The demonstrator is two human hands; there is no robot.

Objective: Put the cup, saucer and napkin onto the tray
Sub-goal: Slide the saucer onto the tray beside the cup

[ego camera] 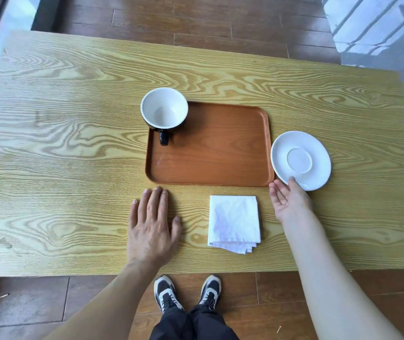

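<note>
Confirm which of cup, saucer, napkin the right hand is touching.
The saucer: the thumb of the right hand rests on its near rim, on the table right of the tray. The cup and napkin are untouched.

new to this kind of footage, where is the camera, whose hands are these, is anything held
There is no machine: a person wears a camera on the head, looking down at their own hands. On the wooden table lies a brown tray with a cup at its far left corner. A saucer sits on the table right of the tray; a folded napkin lies nearer the person. The left hand rests flat on the table. The right hand is open, its thumb touching the saucer's near rim. Nothing is gripped.
</note>
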